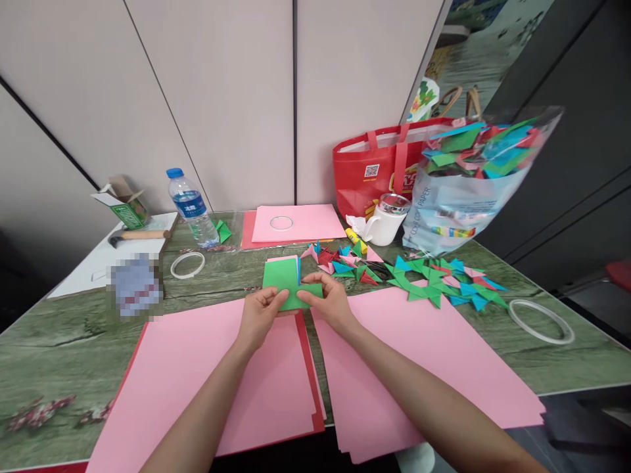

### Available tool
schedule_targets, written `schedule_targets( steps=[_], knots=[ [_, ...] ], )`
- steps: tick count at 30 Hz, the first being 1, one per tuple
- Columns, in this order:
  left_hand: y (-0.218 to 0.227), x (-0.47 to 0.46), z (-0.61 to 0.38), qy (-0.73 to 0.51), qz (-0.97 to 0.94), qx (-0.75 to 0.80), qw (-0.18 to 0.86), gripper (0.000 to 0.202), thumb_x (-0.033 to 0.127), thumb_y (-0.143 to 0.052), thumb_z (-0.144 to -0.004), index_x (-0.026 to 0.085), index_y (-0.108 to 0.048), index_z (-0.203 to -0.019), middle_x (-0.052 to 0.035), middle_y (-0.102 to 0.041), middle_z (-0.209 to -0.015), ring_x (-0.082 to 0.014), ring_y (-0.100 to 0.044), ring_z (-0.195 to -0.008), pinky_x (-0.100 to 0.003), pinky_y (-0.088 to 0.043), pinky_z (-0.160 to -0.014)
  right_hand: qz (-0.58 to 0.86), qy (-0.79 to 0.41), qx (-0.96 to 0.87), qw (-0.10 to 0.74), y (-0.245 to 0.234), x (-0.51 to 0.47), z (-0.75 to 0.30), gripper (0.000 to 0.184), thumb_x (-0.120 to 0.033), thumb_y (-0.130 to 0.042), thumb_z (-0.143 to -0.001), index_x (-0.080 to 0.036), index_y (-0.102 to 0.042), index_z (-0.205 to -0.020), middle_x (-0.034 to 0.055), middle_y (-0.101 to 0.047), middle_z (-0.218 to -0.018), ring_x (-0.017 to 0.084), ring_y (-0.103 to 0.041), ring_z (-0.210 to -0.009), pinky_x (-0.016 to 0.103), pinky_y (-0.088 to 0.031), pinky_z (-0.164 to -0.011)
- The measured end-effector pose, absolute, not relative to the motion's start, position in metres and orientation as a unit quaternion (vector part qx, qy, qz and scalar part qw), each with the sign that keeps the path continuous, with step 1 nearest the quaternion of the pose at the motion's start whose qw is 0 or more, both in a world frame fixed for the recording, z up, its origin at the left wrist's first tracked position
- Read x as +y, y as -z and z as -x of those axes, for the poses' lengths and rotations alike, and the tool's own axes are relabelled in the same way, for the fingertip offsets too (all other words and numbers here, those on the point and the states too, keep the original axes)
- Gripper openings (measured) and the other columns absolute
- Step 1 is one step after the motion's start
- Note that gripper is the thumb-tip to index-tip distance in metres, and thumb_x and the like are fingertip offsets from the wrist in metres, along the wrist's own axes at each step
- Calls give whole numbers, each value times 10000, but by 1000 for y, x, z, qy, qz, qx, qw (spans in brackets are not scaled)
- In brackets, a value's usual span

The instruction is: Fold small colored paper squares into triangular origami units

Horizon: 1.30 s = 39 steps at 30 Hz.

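A green sheet of paper (pixel 286 284), creased and partly folded, is held between my two hands above the pink sheets. My left hand (pixel 259 315) pinches its lower left part, thumb on top. With thumb and fingers, my right hand (pixel 329 301) grips a narrow strip sticking out at the right. Pink and blue paper edges (pixel 299 268) show just behind the green sheet; whether they are held with it I cannot tell. Beneath my left arm lies a stack of pink sheets (pixel 197 368) with red edges, and under my right arm another pink stack (pixel 419 355).
Folded paper pieces (pixel 434 282) lie to the right, near a white ring (pixel 541 322). Behind them stand a white mug (pixel 385 222), a red bag (pixel 359 187) and a filled plastic bag (pixel 453 203). At left are a water bottle (pixel 193 210) and a hammer (pixel 142 234).
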<state>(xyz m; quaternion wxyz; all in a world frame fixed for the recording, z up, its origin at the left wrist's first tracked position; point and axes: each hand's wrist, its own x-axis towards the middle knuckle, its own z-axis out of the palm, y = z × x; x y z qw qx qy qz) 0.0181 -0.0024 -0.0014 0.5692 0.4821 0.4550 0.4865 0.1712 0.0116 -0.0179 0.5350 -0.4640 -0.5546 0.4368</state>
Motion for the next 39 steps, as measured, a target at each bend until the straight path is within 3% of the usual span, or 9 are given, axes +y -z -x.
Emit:
schedule_targets(
  steps=[5,10,14,19,25,28,30,33,39],
  knots=[
    [-5,-3,-20,-488,-524,502,485,292,298,-735,-551,181,-674,-811,48,-549,-520,-89,-450,-451,-217,-446,-465,466,-446,-553,528,21,13,-171,345,-367,-711,-566,-191,-574,-829,-12,-553,-649,110,-455,-517,235,-390,-471],
    [-6,-5,-20,-469,-567,509,446,270,311,-692,-597,192,-716,-838,28,-572,-530,-88,-391,-416,-212,-365,-409,453,-449,-566,523,20,13,-172,315,-379,-719,-555,-181,-580,-757,-41,-497,-540,84,-393,-458,216,-345,-430],
    [-3,-5,-19,-474,-559,526,432,256,315,-688,-598,201,-724,-825,42,-543,-465,-86,-360,-396,-214,-333,-392,435,-472,-553,531,17,13,-171,268,-368,-712,-578,-173,-596,-720,-31,-525,-565,91,-426,-488,219,-360,-457],
    [-3,-4,-20,-487,-538,531,437,292,310,-711,-568,191,-724,-833,18,-631,-581,-111,-463,-471,-222,-381,-445,411,-515,-511,552,20,15,-170,235,-393,-643,-660,-170,-640,-735,-11,-586,-605,109,-480,-528,235,-385,-501],
    [-6,-5,-19,-458,-561,549,416,312,324,-691,-592,174,-718,-864,59,-507,-404,-76,-355,-368,-203,-297,-361,398,-530,-517,542,25,18,-172,225,-372,-638,-672,-161,-644,-751,-1,-613,-633,106,-499,-538,233,-396,-517],
    [-3,-3,-15,-419,-592,538,430,313,322,-668,-621,169,-710,-891,32,-597,-489,-106,-467,-426,-212,-382,-396,431,-480,-594,481,23,21,-178,232,-322,-681,-629,-160,-650,-792,-8,-614,-634,93,-470,-507,214,-359,-478],
    [2,-1,-12,-400,-618,509,447,310,306,-653,-640,177,-702,-918,-15,-689,-683,-170,-585,-595,-250,-475,-493,425,-467,-636,443,22,22,-181,190,-294,-682,-628,-155,-660,-756,7,-633,-675,104,-496,-551,216,-364,-499],
    [6,1,-11,-395,-643,479,448,299,278,-644,-652,186,-696,-932,-59,-689,-951,-245,-610,-854,-305,-522,-634,411,-473,-650,428,24,23,-182,142,-284,-664,-648,-147,-649,-683,15,-632,-665,123,-536,-606,227,-393,-552],
    [0,-1,-14,-413,-571,495,508,524,271,-669,-628,157,-570,-1130,-18,-699,-783,-195,-637,-691,-327,-540,-622,405,-458,-653,447,23,21,-179,144,-295,-622,-690,-152,-612,-671,6,-609,-656,122,-535,-614,239,-409,-589]
  ],
)
